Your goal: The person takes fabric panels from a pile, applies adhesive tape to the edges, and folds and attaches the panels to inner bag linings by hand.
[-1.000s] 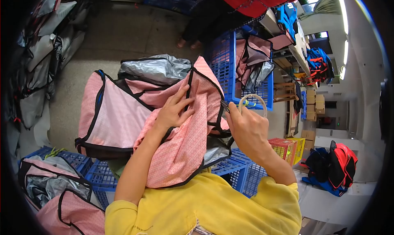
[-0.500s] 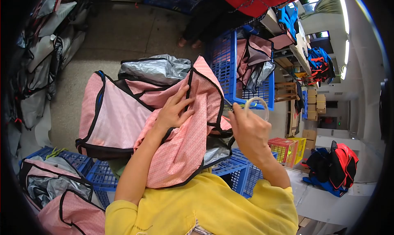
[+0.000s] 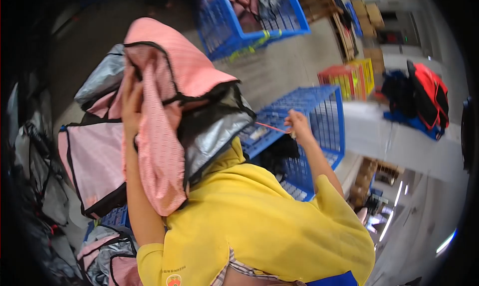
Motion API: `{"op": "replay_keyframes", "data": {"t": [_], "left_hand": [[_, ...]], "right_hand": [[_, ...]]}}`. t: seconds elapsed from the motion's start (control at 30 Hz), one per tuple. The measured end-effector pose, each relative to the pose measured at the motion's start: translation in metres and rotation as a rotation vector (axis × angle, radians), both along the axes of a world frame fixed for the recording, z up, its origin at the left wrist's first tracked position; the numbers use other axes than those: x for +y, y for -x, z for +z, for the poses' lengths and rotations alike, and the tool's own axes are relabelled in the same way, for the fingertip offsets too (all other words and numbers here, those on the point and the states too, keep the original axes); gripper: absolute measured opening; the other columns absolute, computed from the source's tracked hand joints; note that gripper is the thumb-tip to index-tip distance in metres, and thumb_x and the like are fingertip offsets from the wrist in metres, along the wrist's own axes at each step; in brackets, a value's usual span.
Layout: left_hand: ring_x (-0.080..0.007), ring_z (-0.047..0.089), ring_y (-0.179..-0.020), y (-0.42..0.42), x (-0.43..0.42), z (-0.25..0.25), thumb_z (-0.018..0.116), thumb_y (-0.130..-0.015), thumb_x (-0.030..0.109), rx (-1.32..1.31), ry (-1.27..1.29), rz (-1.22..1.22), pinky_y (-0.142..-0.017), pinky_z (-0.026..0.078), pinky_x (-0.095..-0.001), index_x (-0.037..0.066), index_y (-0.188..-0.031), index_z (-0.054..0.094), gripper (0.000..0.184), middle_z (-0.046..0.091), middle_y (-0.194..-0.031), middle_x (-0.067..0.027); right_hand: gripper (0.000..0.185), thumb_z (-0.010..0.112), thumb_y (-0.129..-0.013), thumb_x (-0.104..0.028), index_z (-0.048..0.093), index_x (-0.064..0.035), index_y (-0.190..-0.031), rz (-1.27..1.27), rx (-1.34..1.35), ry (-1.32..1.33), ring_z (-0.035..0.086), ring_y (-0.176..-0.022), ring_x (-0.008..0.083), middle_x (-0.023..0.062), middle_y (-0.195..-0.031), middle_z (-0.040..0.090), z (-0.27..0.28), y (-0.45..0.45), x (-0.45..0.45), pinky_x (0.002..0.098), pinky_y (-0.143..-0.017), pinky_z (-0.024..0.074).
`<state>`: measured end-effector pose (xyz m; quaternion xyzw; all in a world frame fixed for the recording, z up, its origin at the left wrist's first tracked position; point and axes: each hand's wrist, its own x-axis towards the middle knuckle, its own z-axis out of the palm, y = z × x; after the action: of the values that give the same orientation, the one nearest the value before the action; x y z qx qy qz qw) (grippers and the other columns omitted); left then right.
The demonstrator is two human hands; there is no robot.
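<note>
A pink bag (image 3: 199,69) with black edging and silver lining is bunched up in front of my yellow shirt. My left hand (image 3: 131,109) grips a fold of its pink fabric, the fingers pointing up along the cloth. My right hand (image 3: 298,125) is closed, out to the right over a blue crate (image 3: 332,131). From its fingers a thin pinkish-red cord (image 3: 271,127) runs left to the silver-lined edge of the bag. Slight blur hides how the cord is attached there.
Another blue crate (image 3: 242,39) with pink and silver pieces stands ahead. More pink and silver bags (image 3: 107,253) lie at lower left, and grey bags (image 3: 37,171) are heaped on the left. Red and yellow crates (image 3: 344,79) and a red-black bag (image 3: 431,99) are on the right.
My view has turned to the right. My left hand has gone from lying on the fabric to gripping it, and the bag is gathered up. My right hand has moved away from the bag, drawing out the cord.
</note>
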<state>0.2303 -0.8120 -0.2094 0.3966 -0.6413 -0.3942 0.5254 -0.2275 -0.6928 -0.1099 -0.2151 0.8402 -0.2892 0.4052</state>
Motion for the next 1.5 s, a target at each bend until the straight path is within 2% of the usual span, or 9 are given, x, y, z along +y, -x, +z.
{"op": "replay_keyframes", "data": {"t": [0.17, 0.37, 0.53, 0.73, 0.9, 1.0, 1.27, 1.37, 1.5], "left_hand": [[-0.0376, 0.036, -0.143, 0.033, 0.013, -0.006, 0.069, -0.085, 0.01, -0.002, -0.055, -0.189, -0.117, 0.031, -0.0441, 0.004, -0.121, 0.064, 0.037, 0.037, -0.154, -0.0227], [-0.0376, 0.036, -0.143, 0.052, 0.025, -0.002, 0.069, -0.085, 0.01, -0.037, -0.097, -0.371, -0.117, 0.031, -0.0442, 0.004, -0.121, 0.064, 0.037, 0.037, -0.154, -0.0227], [-0.0377, 0.036, -0.143, 0.056, 0.036, -0.003, 0.069, -0.085, 0.01, -0.061, -0.15, -0.471, -0.117, 0.031, -0.0442, 0.003, -0.121, 0.064, 0.037, 0.037, -0.154, -0.0227], [-0.0378, 0.036, -0.143, 0.094, 0.028, -0.003, 0.069, -0.085, 0.011, -0.016, -0.136, -0.527, -0.117, 0.031, -0.0443, 0.003, -0.121, 0.064, 0.037, 0.037, -0.154, -0.0227], [-0.0378, 0.036, -0.143, 0.151, 0.015, 0.01, 0.069, -0.085, 0.011, 0.066, -0.078, -0.569, -0.117, 0.031, -0.0443, 0.003, -0.121, 0.064, 0.037, 0.036, -0.154, -0.0227], [-0.0379, 0.036, -0.143, 0.176, 0.014, 0.018, 0.069, -0.085, 0.011, 0.087, -0.05, -0.586, -0.117, 0.031, -0.0443, 0.003, -0.121, 0.064, 0.037, 0.036, -0.154, -0.0227], [-0.0379, 0.036, -0.143, 0.183, 0.024, 0.015, 0.069, -0.085, 0.011, 0.075, -0.045, -0.643, -0.117, 0.031, -0.0444, 0.003, -0.121, 0.064, 0.037, 0.036, -0.154, -0.0227], [-0.038, 0.036, -0.143, 0.186, 0.036, 0.011, 0.069, -0.085, 0.012, 0.085, -0.062, -0.658, -0.117, 0.031, -0.0444, 0.003, -0.121, 0.064, 0.037, 0.036, -0.154, -0.0227], [-0.038, 0.036, -0.143, 0.191, 0.05, 0.008, 0.069, -0.085, 0.012, 0.097, -0.085, -0.663, -0.117, 0.031, -0.0445, 0.003, -0.121, 0.064, 0.037, 0.036, -0.154, -0.0227]], "right_hand": [[0.035, 0.059, -0.1, -0.033, 0.057, -0.0017, -0.115, -0.239, -0.177, -0.233, 0.06, -0.089, 0.0204, 0.0075, -0.099, 0.06, -0.09, -0.071, 0.143, 0.0395, -0.062, 0.0619], [0.033, 0.063, -0.097, -0.031, 0.064, 0.001, -0.102, -0.439, 0.198, -0.239, 0.063, -0.069, 0.0141, 0.0074, -0.086, 0.064, -0.148, -0.113, 0.187, 0.0321, -0.05, 0.0587], [0.034, 0.066, -0.095, -0.032, 0.069, 0.0021, -0.093, -0.545, 0.015, -0.322, 0.059, -0.048, 0.0172, 0.0057, -0.066, 0.061, -0.171, -0.132, 0.192, 0.0316, -0.046, 0.055], [0.035, 0.07, -0.091, -0.033, 0.072, 0.0016, -0.096, -0.658, 0.19, -0.265, 0.069, -0.06, 0.0228, 0.0132, -0.079, 0.071, -0.172, -0.104, 0.161, 0.0346, -0.051, 0.0554], [0.036, 0.068, -0.09, -0.035, 0.071, 0.0008, -0.096, -0.56, 0.514, -0.185, 0.071, -0.08, 0.0323, 0.0182, -0.085, 0.072, -0.211, -0.008, 0.148, 0.0431, -0.075, 0.0552], [0.04, 0.065, -0.09, -0.039, 0.071, -0.0002, -0.094, -0.549, 0.643, -0.24, 0.068, -0.092, 0.0371, 0.0192, -0.091, 0.072, -0.189, 0.019, 0.118, 0.0461, -0.087, 0.0507], [0.047, 0.065, -0.088, -0.046, 0.068, -0.0015, -0.104, -0.592, 0.512, -0.32, 0.067, -0.1, 0.0383, 0.0204, -0.102, 0.071, -0.172, 0.012, 0.105, 0.0466, -0.087, 0.0508], [0.046, 0.067, -0.087, -0.045, 0.071, 0.0, -0.093, -0.587, 0.577, -0.292, 0.069, -0.094, 0.0373, 0.0204, -0.092, 0.072, -0.179, 0.01, 0.106, 0.0438, -0.086, 0.0508], [0.045, 0.069, -0.086, -0.044, 0.072, -0.0006, -0.097, -0.575, 0.638, -0.313, 0.068, -0.097, 0.0386, 0.0217, -0.096, 0.072, -0.186, 0.01, 0.105, 0.0443, -0.088, 0.0508]]}}
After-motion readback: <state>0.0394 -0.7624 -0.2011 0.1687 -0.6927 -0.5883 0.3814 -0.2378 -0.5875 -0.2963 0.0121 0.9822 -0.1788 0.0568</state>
